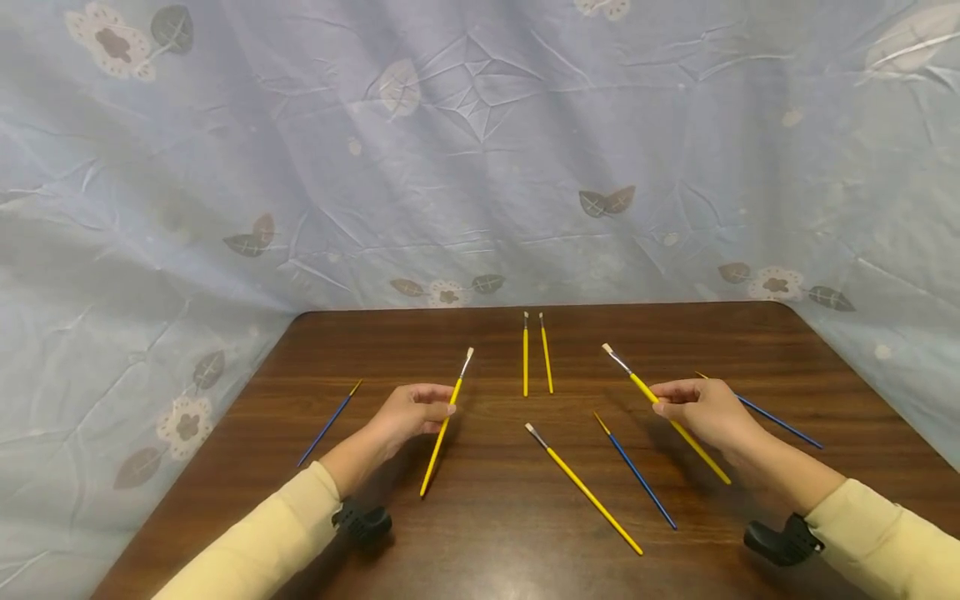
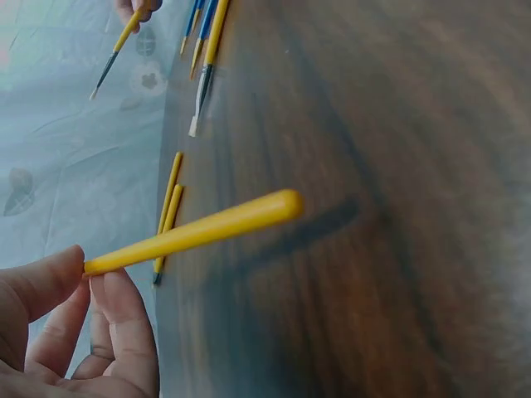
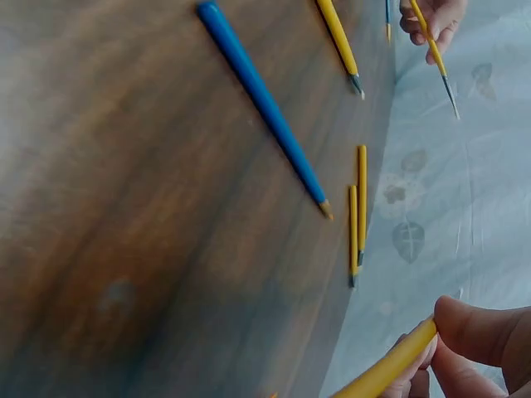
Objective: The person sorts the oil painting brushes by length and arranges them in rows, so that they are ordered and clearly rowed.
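My left hand [image 1: 411, 413] pinches a yellow paintbrush [image 1: 434, 457] between thumb and fingers, its pale bristles pointing away from me. In the left wrist view the handle's rounded end [image 2: 274, 209] sticks out over the table, casting a shadow. On the right, my right hand [image 1: 708, 410] pinches another yellow paintbrush [image 1: 701, 451], bristles toward the far left. Between the hands lie a yellow paintbrush [image 1: 592, 498] and a blue paintbrush [image 1: 642, 479], both slanted. Two yellow paintbrushes, one on the left [image 1: 526, 360] and one on the right [image 1: 547, 358], lie side by side near the far edge.
A blue paintbrush [image 1: 328, 423] lies left of my left hand. Another blue paintbrush [image 1: 780, 422] lies beyond my right hand, partly hidden by it. The brown wooden table [image 1: 480, 542] ends against a flowered curtain [image 1: 480, 183] at the back and left.
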`<state>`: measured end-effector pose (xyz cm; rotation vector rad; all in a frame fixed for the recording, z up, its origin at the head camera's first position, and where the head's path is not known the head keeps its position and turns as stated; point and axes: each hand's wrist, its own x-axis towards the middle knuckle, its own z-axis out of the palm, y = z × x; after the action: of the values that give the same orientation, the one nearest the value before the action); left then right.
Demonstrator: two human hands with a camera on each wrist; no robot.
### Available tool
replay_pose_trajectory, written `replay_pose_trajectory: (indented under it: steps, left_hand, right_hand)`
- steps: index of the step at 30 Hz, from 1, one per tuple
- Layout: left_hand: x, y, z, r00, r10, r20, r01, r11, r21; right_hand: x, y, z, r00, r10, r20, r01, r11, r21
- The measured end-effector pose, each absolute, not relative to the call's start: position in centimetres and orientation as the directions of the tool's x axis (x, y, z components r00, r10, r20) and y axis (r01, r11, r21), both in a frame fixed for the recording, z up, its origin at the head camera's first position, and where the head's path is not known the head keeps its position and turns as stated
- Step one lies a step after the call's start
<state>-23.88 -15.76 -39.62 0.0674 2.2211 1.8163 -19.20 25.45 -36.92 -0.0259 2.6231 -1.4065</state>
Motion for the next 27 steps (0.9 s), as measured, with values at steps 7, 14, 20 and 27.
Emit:
replay_pose_trajectory:
  steps: [7, 14, 20, 27]
  left_hand:
    - [-25.0, -15.1, -39.3, -0.969, 0.179, -0.169, -0.139, 0.169, 0.976]
    - [-26.2, -14.6, -39.2, -0.97, 0.149, -0.194, -0.171, 0.15, 0.974]
    - [-27.4, -13.8, -39.2, -0.968, 0.152, -0.198, -0.184, 0.099, 0.978]
    - [-29.1, -12.8, -39.2, -0.973, 0.127, -0.194, -0.189, 0.052, 0.981]
  right_hand:
    - [-20.7, 24.8, -36.5, -0.984, -0.092, -0.154, 0.087, 0.505, -0.859]
    - [-23.0, 23.7, -36.1, -0.979, -0.093, -0.181, 0.126, 0.423, -0.897]
    - [-24.6, 23.0, -36.0, -0.978, -0.098, -0.182, 0.135, 0.36, -0.923]
    - [-26.3, 22.2, -36.2, -0.977, -0.085, -0.197, 0.169, 0.263, -0.95]
